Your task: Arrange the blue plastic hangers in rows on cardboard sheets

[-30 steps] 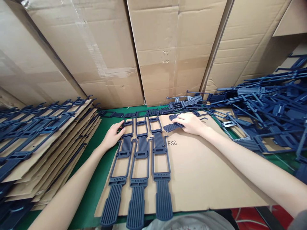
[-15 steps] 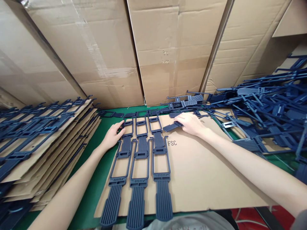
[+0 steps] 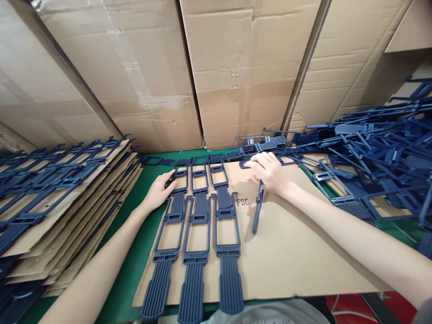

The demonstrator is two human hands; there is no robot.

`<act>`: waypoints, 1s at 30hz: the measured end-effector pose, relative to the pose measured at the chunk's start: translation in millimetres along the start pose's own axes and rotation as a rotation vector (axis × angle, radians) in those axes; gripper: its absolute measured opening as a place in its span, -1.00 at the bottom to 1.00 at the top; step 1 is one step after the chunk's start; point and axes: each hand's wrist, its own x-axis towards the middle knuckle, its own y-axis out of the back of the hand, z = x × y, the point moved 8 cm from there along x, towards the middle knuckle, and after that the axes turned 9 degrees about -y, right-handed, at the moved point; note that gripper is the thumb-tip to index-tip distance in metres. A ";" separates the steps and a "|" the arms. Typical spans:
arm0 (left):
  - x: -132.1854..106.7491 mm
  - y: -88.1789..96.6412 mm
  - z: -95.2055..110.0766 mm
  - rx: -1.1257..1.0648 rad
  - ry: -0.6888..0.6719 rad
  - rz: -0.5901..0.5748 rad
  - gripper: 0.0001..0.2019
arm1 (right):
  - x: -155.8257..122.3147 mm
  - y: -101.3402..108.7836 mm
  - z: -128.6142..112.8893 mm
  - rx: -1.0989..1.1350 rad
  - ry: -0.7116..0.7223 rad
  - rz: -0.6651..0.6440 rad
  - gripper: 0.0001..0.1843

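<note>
A dark blue plastic part point(image 3: 257, 216) hangs edge-on from my right hand point(image 3: 267, 173), closed around its upper end above the cardboard sheet point(image 3: 286, 252). My left hand point(image 3: 161, 188) is at the sheet's far left corner, thumb and fingers curled on the edge of a flat plastic frame point(image 3: 181, 180). Similar frames with ribbed, paddle-shaped ends lie on the sheet's left half in two rows. The nearest front one, a ribbed frame point(image 3: 231, 279), overhangs the near edge. Printed letters "FSC" point(image 3: 242, 202) show right of these rows. My right fingers partly hide the held part.
At left stands a stack of cardboard sheets point(image 3: 84, 216) layered with the same frames. A tangled heap of plastic parts point(image 3: 381, 153) fills the right side. More parts lie along the back of the green table point(image 3: 121, 238), before tall cardboard boxes point(image 3: 243, 72).
My right hand has lifted slightly, and the part in it has turned from lying nearly flat, pointing left, to hanging edge-on toward me. My left hand has stayed put.
</note>
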 end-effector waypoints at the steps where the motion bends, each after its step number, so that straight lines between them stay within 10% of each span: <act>1: -0.2 -0.2 -0.7 0.001 0.001 -0.001 -0.38 | 0.2 1.8 5.3 -0.026 -0.037 0.019 -0.47; 14: 0.4 -3.2 -6.2 0.015 -0.020 -0.001 -0.41 | -3.1 11.8 47.2 0.249 -0.472 0.041 -0.58; 21: 0.4 -3.0 -4.2 0.019 -0.011 -0.010 -0.38 | -2.6 -12.3 34.5 0.567 -0.452 -0.062 -0.80; 30: 3.5 2.9 -5.3 -0.081 0.035 0.020 -0.40 | -17.7 -47.2 45.5 1.103 -0.727 -0.064 -0.51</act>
